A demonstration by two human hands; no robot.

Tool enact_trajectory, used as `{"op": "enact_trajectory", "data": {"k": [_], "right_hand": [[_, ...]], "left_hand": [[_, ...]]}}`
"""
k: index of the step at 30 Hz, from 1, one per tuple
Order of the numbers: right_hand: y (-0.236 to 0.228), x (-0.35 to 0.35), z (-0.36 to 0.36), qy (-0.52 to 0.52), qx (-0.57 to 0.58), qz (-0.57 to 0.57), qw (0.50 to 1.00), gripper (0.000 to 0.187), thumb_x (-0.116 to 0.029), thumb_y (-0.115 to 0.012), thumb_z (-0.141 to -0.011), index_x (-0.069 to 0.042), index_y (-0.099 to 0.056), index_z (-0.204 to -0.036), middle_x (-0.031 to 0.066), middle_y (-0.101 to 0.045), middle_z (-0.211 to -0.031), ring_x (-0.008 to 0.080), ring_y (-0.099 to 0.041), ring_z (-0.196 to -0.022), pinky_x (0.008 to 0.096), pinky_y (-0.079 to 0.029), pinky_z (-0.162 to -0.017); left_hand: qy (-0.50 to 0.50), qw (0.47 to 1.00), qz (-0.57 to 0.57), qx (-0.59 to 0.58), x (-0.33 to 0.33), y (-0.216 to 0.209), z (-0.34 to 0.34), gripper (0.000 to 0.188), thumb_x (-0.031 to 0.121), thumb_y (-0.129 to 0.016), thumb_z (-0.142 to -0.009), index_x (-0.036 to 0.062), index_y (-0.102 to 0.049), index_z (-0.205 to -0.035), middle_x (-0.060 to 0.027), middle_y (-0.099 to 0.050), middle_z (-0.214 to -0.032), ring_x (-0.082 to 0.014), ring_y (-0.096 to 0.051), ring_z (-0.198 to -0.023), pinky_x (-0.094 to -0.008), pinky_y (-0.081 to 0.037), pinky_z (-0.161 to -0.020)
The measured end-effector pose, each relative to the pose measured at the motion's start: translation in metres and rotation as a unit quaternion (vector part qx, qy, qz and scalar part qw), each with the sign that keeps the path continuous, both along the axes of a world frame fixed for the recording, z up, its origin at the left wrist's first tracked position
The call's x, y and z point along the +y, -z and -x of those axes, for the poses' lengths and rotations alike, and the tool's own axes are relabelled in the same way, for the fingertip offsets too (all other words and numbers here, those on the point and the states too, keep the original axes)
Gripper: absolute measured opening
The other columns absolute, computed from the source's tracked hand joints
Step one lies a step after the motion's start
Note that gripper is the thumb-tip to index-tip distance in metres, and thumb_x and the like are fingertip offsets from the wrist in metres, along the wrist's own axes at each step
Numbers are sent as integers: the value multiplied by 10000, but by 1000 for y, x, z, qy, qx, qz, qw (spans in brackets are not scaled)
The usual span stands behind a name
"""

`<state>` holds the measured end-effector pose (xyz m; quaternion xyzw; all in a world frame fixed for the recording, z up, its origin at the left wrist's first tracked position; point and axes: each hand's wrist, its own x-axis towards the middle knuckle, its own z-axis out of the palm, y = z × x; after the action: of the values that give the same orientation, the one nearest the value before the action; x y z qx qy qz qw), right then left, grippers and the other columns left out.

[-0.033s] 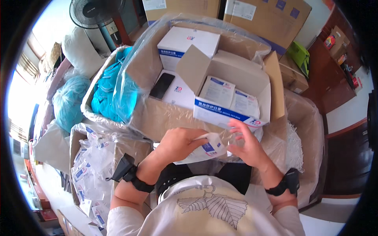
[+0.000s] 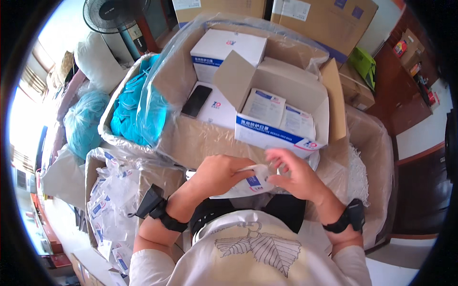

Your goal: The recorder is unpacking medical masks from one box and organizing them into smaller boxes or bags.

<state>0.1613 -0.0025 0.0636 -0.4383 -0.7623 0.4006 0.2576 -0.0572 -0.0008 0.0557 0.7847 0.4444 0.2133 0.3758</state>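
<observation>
Just below the frame's centre, the left hand [image 2: 215, 173] pinches a white pouch [image 2: 253, 181] between closed fingers while the right hand [image 2: 301, 179] curls loosely parted fingers at its right end, contact unclear, apparently working that end, which seems to call for a gentle right-hand grip

fan [image 2: 110, 13] | dark phone [image 2: 197, 101] | green bag [image 2: 363, 67] | white bundle [image 2: 97, 58], possibly pillow

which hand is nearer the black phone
Left. The left hand, gripping a white packet, is on the wearer's side of the phone, slightly right of it; the right hand is farther right, near the open box.
</observation>
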Motion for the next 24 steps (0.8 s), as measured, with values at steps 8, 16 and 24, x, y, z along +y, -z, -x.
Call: {"op": "enact_trajectory", "data": {"k": [8,16,24], "right_hand": [[17,-1,24,-94,-75,59,991,220,-255,-518,-863,-37,-500,-841,206,-579,-719,381,-569,-705,426,-433,-591],[38,-6,35,-233,-234,-2,944,265,-294,-487,-874,-40,-539,-818,176,-601,-726,352,-586,-697,418,-454,-590],[77,-14,42,-157,-163,-259,939,85,-175,-525,-785,-94,-542,-763,60,-580,-669,234,-586,-650,351,-451,-578]], "left_hand": [[26,993,-61,94,-15,18,19,177,271,-557,-828,117,-616,-892,-73,-625,-791,-292,-594,-730,-386,-467,-636],[111,984,-16,135,-22,33,20,201,297,-501,-858,127,-608,-862,-88,-618,-761,-310,-583,-742,-396,-462,-650],[-76,951,225,-196,-36,113,16,321,294,-447,-924,-4,-567,-938,-77,-527,-660,-102,-450,-656,-279,-426,-645]]}}
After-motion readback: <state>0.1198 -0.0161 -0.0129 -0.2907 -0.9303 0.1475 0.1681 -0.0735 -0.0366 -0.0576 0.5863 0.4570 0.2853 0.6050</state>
